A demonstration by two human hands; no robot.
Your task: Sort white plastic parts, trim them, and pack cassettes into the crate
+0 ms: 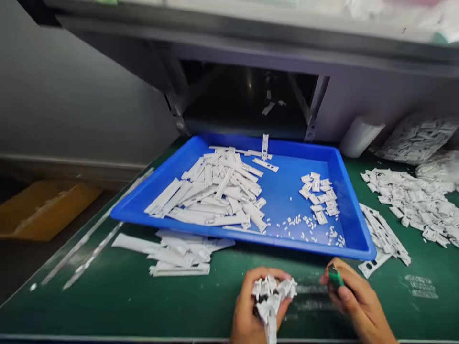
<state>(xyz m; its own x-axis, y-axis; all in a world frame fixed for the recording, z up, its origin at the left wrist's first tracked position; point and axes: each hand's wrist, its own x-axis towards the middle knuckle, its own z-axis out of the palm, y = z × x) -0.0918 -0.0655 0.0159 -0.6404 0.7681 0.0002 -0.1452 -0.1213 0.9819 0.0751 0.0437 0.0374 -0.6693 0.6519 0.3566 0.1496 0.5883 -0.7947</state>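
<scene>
My left hand [246, 306] is wrapped around a bundle of white plastic parts [271, 298], their ends facing up near the table's front edge. To its right, my right hand [360, 303] is closed on a small green tool [335, 276] with a dark end; its exact kind is hard to make out. Both hands are just in front of a blue tray [353, 205]. Inside the tray, a heap of long white plastic strips [218, 188] lies at the left. Short white pieces [319, 196] are grouped at the right, with tiny white bits [296, 220] scattered before them.
More white strips [186, 253] lie on the green table [118, 306] before the tray. Flat slotted parts [385, 234] and a spread of small white pieces [412, 200] lie to the right, near a filled clear bag [416, 138]. Above the tray juts a machine's edge [251, 33].
</scene>
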